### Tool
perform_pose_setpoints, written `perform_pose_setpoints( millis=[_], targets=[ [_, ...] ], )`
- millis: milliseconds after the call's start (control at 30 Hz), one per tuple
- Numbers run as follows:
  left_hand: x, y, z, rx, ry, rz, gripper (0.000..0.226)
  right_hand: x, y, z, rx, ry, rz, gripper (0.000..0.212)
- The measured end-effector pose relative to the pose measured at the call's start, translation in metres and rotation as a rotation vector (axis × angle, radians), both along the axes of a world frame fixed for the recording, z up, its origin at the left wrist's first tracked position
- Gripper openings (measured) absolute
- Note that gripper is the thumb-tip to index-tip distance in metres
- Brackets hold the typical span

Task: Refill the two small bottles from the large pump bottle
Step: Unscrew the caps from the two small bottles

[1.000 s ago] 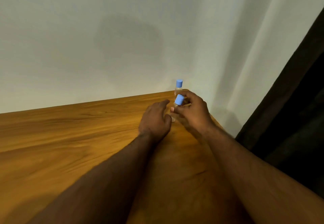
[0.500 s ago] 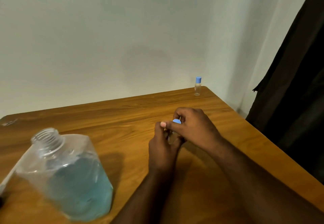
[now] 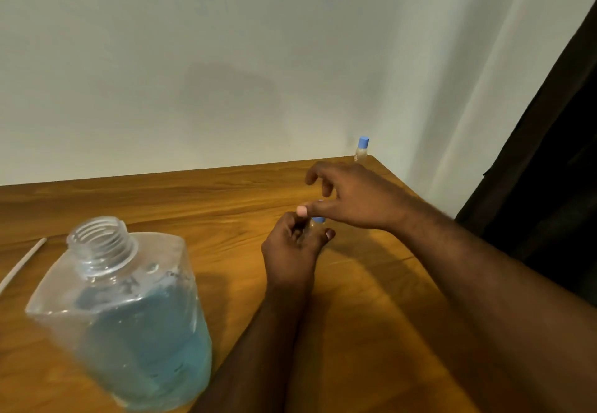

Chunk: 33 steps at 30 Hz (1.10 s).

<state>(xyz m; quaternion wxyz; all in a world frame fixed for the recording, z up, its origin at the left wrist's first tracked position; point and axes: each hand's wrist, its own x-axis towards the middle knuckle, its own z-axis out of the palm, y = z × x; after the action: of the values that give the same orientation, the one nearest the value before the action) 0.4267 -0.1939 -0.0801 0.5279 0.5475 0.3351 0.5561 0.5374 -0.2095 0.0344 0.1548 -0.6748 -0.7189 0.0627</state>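
The large clear bottle point(image 3: 129, 322), half full of blue liquid, stands at the near left with its threaded neck uncapped. My left hand point(image 3: 290, 251) is wrapped around a small clear bottle, mostly hidden in the fist. Its blue cap point(image 3: 319, 219) peeks out between thumb and finger of my right hand point(image 3: 349, 199), which pinches it from above. A second small bottle with a blue cap point(image 3: 361, 149) stands upright at the table's far right corner, apart from both hands.
A thin white tube point(image 3: 19, 267) lies on the wooden table point(image 3: 193, 205) at the left edge of view. A pale wall runs behind the table. A dark curtain point(image 3: 555, 154) hangs beyond the table's right edge.
The view has swung left and back, bringing the large bottle into sight. Both hands carried one small bottle from the far corner toward the table's middle; my right fingers now spread over its cap.
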Motion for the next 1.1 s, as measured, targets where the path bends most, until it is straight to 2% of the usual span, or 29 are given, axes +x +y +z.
perform_pose_setpoints(
  millis=[67, 133, 233, 300, 367, 433, 567, 700, 867, 933, 1000, 1100],
  targets=[
    [0.000, 0.002, 0.001, 0.002, -0.011, 0.020, 0.032, -0.004, 0.007, 0.004, -0.042, -0.196, -0.008, 0.023],
    [0.000, 0.003, 0.002, 0.000, -0.039, 0.018, 0.034, -0.007, 0.009, 0.013, -0.084, -0.234, 0.105, 0.007],
    [0.000, 0.004, 0.003, -0.025, -0.073, 0.011, 0.031, -0.009, 0.008, 0.023, -0.107, -0.188, 0.214, 0.025],
    [0.001, 0.005, 0.004, -0.021, -0.094, -0.003, 0.030, -0.013, 0.009, 0.022, -0.157, -0.287, 0.186, 0.041],
    [0.001, 0.004, 0.005, -0.028, -0.088, -0.006, 0.032, -0.017, 0.014, 0.018, -0.177, -0.407, 0.166, 0.034],
    [0.001, 0.004, 0.004, -0.030, -0.076, -0.005, 0.033, -0.017, 0.016, 0.020, -0.143, -0.411, 0.196, 0.019],
    [-0.002, 0.009, 0.002, -0.003, -0.075, 0.072, 0.032, -0.002, 0.010, 0.039, 0.021, -0.232, 0.207, 0.022],
    [-0.005, 0.013, 0.001, 0.033, 0.051, 0.199, 0.032, 0.016, 0.002, 0.023, 0.233, 0.013, 0.110, 0.037],
    [-0.003, 0.026, -0.009, -0.070, 0.064, 0.235, 0.042, 0.015, -0.009, -0.053, 0.260, 0.655, -0.207, 0.031],
    [-0.002, 0.027, -0.010, -0.065, 0.111, 0.252, 0.042, 0.013, -0.010, -0.077, 0.239, 0.822, -0.314, 0.031],
    [-0.002, 0.026, -0.010, -0.045, 0.153, 0.274, 0.043, 0.009, -0.010, -0.093, 0.237, 0.906, -0.346, 0.034],
    [-0.006, 0.023, -0.010, -0.010, 0.209, 0.313, 0.043, 0.005, -0.007, -0.106, 0.233, 0.841, -0.335, 0.046]
  ],
)
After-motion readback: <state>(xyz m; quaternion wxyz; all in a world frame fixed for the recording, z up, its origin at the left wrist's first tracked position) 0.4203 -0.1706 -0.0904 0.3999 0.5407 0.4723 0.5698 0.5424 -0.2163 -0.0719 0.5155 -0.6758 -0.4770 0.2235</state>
